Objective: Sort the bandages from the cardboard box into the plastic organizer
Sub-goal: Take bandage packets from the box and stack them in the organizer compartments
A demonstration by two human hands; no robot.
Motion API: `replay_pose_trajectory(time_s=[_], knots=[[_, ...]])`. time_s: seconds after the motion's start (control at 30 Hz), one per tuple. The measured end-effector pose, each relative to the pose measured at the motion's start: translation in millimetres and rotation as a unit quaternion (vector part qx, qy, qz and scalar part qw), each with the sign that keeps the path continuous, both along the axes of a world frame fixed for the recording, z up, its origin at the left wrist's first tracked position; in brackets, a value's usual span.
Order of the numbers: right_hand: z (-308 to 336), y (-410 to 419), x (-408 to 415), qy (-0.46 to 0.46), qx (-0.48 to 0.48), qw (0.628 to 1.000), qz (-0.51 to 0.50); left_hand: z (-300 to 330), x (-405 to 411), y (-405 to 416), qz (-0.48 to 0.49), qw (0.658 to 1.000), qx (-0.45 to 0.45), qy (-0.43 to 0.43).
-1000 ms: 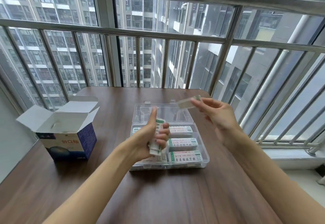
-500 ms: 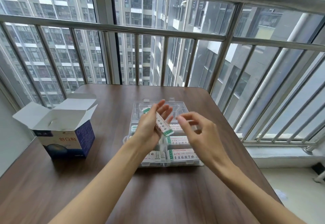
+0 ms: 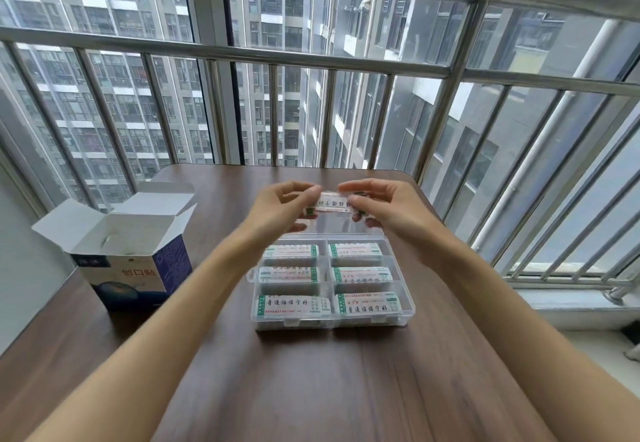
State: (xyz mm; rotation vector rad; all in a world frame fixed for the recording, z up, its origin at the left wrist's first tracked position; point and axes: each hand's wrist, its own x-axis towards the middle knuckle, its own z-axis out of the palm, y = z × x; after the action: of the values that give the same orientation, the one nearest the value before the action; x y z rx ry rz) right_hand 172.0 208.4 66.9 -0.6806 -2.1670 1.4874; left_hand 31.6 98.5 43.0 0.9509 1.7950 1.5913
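— What do you have on the head camera?

— I see both hands raised over the far end of the plastic organizer (image 3: 330, 317), sharing one small stack of bandages (image 3: 334, 203). The left hand (image 3: 277, 211) pinches its left end, thumb under and fingers curled over the top; the right hand (image 3: 384, 207) pinches the other end the same way. The stack lies level between them, print facing up — it is above the organizer, touching neither the tray nor its lid.

— And the organizer itself?

— It sits on the wooden table (image 3: 311, 389), lid folded back on its far side beneath my hands. I count six compartments nearer to me, two columns of three, each holding white bandages with green ends. Whether a further row lies under the hands I cannot tell.

— The cardboard box?

— Left of the organizer, well apart from it, stands the cardboard box (image 3: 138, 268) with its flaps up. Its inside is in shadow, so I cannot make out the contents. Beyond the organizer's far side the table ends at a metal railing (image 3: 221, 50).
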Motion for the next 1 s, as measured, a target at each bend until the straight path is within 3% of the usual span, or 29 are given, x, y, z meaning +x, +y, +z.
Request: replay_pose_trajectory(time_s=[0.27, 0.5, 0.73, 1.0], knots=[[-20.1, -4.7, -26.4, 0.001, 0.093, 0.995, -0.031, 0.2, 15.6, 13.8, -0.035, 0.989, -0.102, 0.103], [-26.1, 0.0, -16.4, -0.023, 0.053, 0.998, 0.021, -9.3, 7.6, 13.0, -0.035, 0.995, -0.063, 0.074], [-29.0, -8.1, -11.5, -0.016, 0.042, 0.997, 0.064, -19.0, -18.1, -26.0, -0.077, 0.979, -0.041, 0.186], [-35.1, -19.5, -26.7, -0.043, 0.026, 0.996, 0.073, -38.5, -34.8, -56.6, -0.023, 0.983, -0.019, 0.182]])
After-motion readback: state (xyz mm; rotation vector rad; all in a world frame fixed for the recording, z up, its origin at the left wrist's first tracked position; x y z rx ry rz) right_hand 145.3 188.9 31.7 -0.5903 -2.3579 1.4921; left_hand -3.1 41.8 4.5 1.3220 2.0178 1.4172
